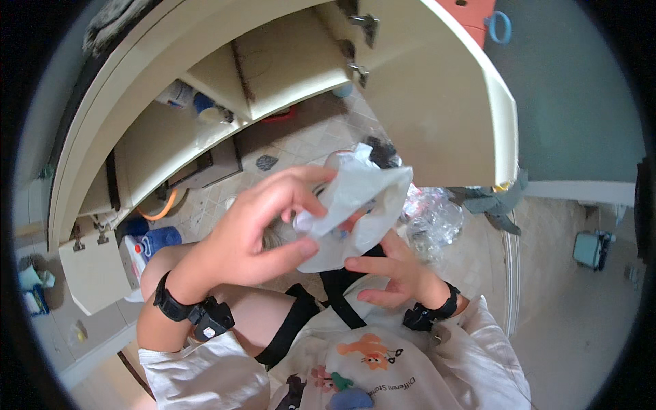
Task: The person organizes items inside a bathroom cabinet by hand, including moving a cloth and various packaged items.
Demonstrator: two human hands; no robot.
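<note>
A translucent white plastic bag (382, 205) hangs crumpled between my two hands, above my lap. The fingertips of my left hand (256, 225) hold its left side, with the thumb lower down near the bag's bottom edge. My right hand (397, 274) is at its lower right side. Part of that hand is hidden by the bag, and a fingertip shows in the fold at its middle. Whether anything lies inside the bag cannot be made out. Behind it, partly covered, is a white crumpled item (361, 154) on the tiled floor (302, 136).
Clear crumpled plastic packaging (435, 220) lies right of my hands. A low cabinet (169, 136) stands ahead, its large door (435, 102) swung out at right and a smaller door (97, 277) at left. A blue-capped bottle (205, 105) sits inside; a blue jug (161, 240) is beside my knee.
</note>
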